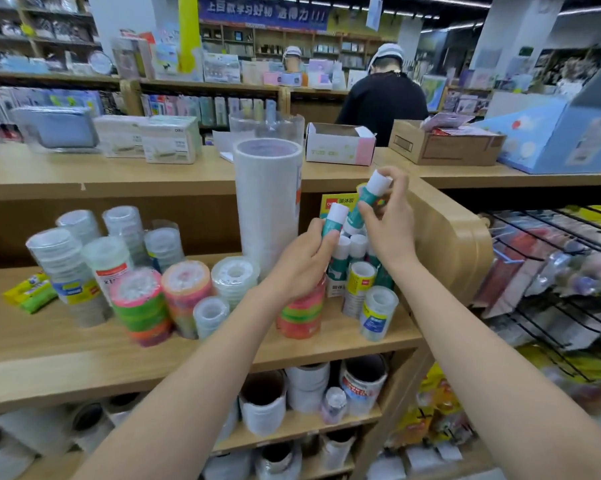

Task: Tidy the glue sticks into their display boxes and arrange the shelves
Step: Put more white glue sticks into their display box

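Wooden shelves (pixel 49 358) — ceiling strip lights (pixel 458 26)

Tape rolls (pixel 185 289), cardboard box (pixel 441 148), person (pixel 382 102) behind

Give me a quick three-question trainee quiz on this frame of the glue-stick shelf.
1. True or false: the left hand grips the first glue stick while the right hand grips the second glue stick.
2. Where does the glue stick display box stand? A: left of the tall clear roll. B: right of that roll, at the right end of the middle shelf. C: up on the top counter.
3. Fill in: the caps of both held glue sticks are ___.

Key: 1 true; 2 B; 3 white.
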Available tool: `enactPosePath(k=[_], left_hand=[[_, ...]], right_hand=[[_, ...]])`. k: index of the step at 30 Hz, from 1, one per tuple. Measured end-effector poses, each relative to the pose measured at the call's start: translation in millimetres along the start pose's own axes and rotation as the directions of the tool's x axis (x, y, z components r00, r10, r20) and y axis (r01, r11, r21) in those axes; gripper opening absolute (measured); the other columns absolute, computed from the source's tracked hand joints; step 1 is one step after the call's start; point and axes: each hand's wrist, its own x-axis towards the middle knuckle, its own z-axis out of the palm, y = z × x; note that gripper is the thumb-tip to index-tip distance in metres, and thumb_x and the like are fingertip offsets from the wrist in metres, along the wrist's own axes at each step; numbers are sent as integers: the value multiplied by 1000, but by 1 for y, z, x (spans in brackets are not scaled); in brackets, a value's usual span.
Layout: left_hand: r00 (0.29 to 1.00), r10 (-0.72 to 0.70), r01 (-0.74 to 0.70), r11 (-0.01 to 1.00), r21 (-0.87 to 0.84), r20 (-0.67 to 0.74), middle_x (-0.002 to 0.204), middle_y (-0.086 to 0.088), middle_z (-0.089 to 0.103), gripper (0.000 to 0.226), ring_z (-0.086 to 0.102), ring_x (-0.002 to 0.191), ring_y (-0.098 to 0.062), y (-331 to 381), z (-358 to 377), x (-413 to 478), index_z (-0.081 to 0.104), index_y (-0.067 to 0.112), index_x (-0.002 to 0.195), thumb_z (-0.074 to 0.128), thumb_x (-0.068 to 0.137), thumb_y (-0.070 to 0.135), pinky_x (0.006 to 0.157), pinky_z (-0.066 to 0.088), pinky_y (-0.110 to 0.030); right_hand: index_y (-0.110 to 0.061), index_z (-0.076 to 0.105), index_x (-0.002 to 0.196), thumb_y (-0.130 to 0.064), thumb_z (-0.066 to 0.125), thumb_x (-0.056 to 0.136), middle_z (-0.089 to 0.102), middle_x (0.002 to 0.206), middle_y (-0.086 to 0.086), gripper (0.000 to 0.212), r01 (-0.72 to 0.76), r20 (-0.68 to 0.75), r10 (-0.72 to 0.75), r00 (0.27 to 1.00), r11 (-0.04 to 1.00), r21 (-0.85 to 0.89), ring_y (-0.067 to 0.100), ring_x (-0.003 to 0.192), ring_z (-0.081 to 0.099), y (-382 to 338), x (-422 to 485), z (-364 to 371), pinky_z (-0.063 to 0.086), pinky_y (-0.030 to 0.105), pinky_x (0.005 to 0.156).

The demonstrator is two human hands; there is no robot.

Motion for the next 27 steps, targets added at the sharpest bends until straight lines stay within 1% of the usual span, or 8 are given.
enactPosePath(k=[6, 8, 11, 15, 17, 19, 23, 27], left_hand=[[999, -20, 20, 1000, 18, 29, 79, 1, 51, 25, 49, 74, -17, -4, 1, 8, 40, 11, 96, 33, 106, 33, 71, 40, -40], [999, -39, 39, 999, 10, 24, 81, 1, 52, 27, 50, 75, -18, -4, 1, 10, 41, 9, 98, 33, 106, 34, 72, 41, -40], [998, -61, 61, 998, -4, 25, 81, 4, 51, 27, 49, 75, -14, -6, 2, 12, 42, 11, 98, 33, 106, 35, 73, 42, -39], [998, -65, 65, 998, -14, 13, 81, 6, 51, 25, 49, 74, -10, -9, 2, 14, 42, 14, 97, 34, 106, 36, 72, 43, -36], [998, -68, 68, 998, -11, 9, 81, 6, 51, 25, 48, 73, -10, -9, 3, 14, 42, 15, 98, 34, 106, 37, 68, 41, -32], [998, -69, 69, 998, -8, 5, 81, 6, 51, 26, 48, 73, -9, -9, 3, 14, 43, 14, 99, 34, 106, 37, 66, 41, -30], [997, -80, 80, 997, -5, -4, 87, -2, 57, 33, 52, 77, -14, -10, 4, 15, 46, 9, 105, 34, 105, 39, 72, 47, -41], [997, -77, 77, 997, 12, -3, 93, -6, 60, 32, 54, 81, -17, -8, 5, 14, 47, 9, 109, 34, 105, 38, 74, 48, -43]], right_hand=[[-24, 44, 125, -11, 69, 86, 64, 98, 2, 47, 7, 146, 12, 989, 992, -126, 22, 79, 62, 19, -5, 3, 48, 35, 71], [-18, 53, 118, -12, 66, 89, 66, 97, 3, 33, 17, 181, 9, 983, 990, -139, 20, 82, 61, 23, -5, 3, 48, 33, 74], [-13, 67, 98, -8, 62, 90, 69, 97, 4, 10, 46, 193, -16, 981, 987, -153, 19, 90, 63, 29, -3, 6, 52, 40, 83], [-11, 73, 103, -6, 58, 91, 71, 104, 5, 19, 54, 223, -13, 975, 983, -177, 21, 97, 64, 32, -5, 5, 52, 36, 88], [-6, 74, 99, -5, 58, 89, 70, 101, 8, 19, 77, 239, -31, 971, 980, -184, 25, 96, 63, 31, -6, 5, 51, 41, 87], [-4, 75, 94, -10, 57, 91, 68, 98, 10, 19, 71, 260, -18, 965, 978, -196, 25, 96, 60, 30, -7, 4, 49, 40, 85], [-3, 75, 94, -19, 54, 97, 68, 105, 8, 27, 87, 271, -14, 963, 961, -261, 22, 106, 53, 32, -9, 3, 40, 27, 83], [-5, 74, 98, -24, 51, 98, 66, 106, 5, 30, 65, 268, 17, 963, 953, -295, 20, 105, 52, 32, -10, 6, 43, 31, 81]])
